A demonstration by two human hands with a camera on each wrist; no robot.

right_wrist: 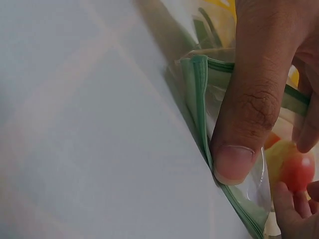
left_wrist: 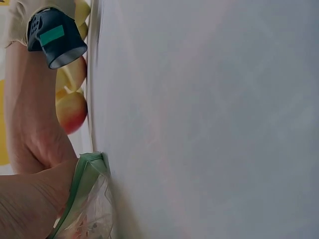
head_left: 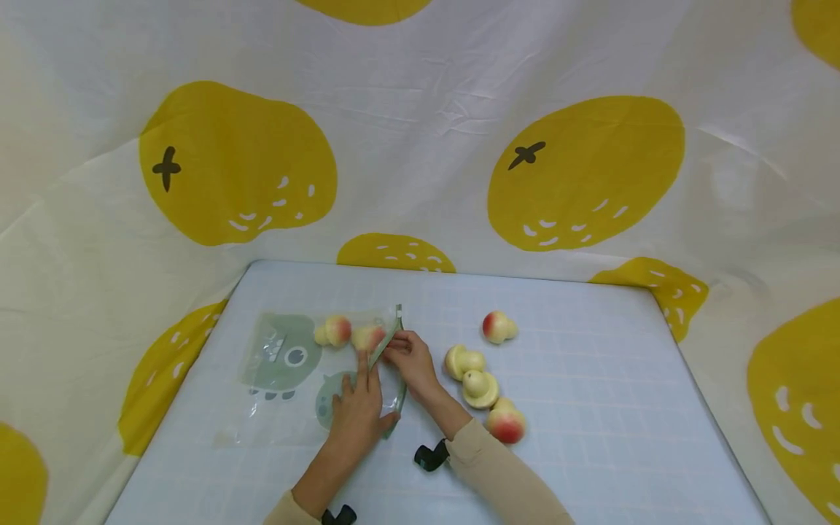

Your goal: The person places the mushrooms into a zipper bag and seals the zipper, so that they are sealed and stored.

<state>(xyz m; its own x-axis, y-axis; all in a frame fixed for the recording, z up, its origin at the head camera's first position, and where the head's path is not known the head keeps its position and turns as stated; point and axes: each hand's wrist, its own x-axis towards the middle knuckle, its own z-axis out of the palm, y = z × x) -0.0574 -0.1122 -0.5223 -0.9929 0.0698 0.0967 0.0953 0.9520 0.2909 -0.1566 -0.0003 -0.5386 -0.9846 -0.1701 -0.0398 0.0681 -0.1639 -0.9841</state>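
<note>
A clear zip bag [head_left: 259, 430] with a green zip edge [right_wrist: 204, 114] and green animal prints lies on the left half of the table. My left hand [head_left: 354, 412] rests on its mouth, fingers fairly straight, thumb [right_wrist: 239, 144] pressing the near lip, so the lips stand apart. At the opening, my right hand [head_left: 412, 362] has curled fingers against a red-and-cream toy mushroom [right_wrist: 296, 169], partly behind the bag's lip. Another toy mushroom [head_left: 337, 330] lies deeper in the bag. In the left wrist view, the right forearm [left_wrist: 32, 94] reaches past the green edge.
Right of the bag, several toy mushrooms lie loose: one [head_left: 499, 327] farther back, others [head_left: 480, 389] bunched beside the right forearm, the nearest [head_left: 505, 421] showing its red cap. A pale checked cloth covers the table [head_left: 610, 394]. Behind hangs a fruit-patterned curtain [head_left: 407, 146].
</note>
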